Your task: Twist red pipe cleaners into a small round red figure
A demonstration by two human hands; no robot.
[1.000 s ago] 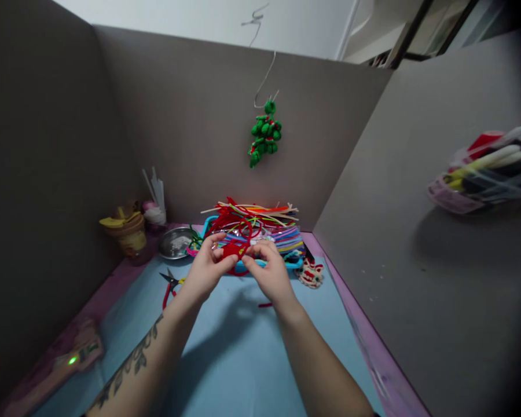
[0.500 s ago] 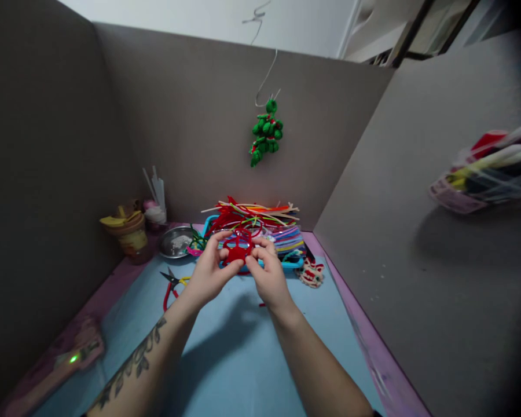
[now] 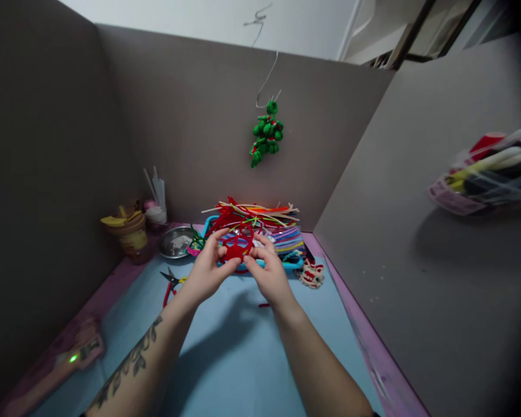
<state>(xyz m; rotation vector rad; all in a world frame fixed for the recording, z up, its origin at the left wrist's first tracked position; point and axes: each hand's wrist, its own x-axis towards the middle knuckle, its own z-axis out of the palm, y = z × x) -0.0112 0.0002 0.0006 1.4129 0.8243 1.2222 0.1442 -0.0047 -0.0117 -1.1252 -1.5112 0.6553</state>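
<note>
Between my two hands is a red pipe-cleaner piece [image 3: 235, 249] with open loops around a solid middle, held above the table. My left hand [image 3: 211, 263] pinches its left side between thumb and fingers. On the opposite side my right hand [image 3: 267, 267] grips the edge with thumb and fingertips. Behind the piece stands a blue tray [image 3: 293, 265] heaped with pipe cleaners [image 3: 260, 211] in red, orange, cream and purple. A short red scrap [image 3: 264, 305] lies on the mat under my right wrist.
Pliers with red and yellow handles [image 3: 169, 288] lie left of my hands, near a metal dish [image 3: 173, 243]. A glue gun [image 3: 80, 353] with a green light rests at the left edge. Cream-and-red pieces [image 3: 311, 273] sit right of the tray. A green ornament [image 3: 267, 136] hangs from a wire.
The red piece has shifted slightly and tilted between my fingers, with a loop now showing higher on its right. Both hands keep their hold in nearly the same place.
</note>
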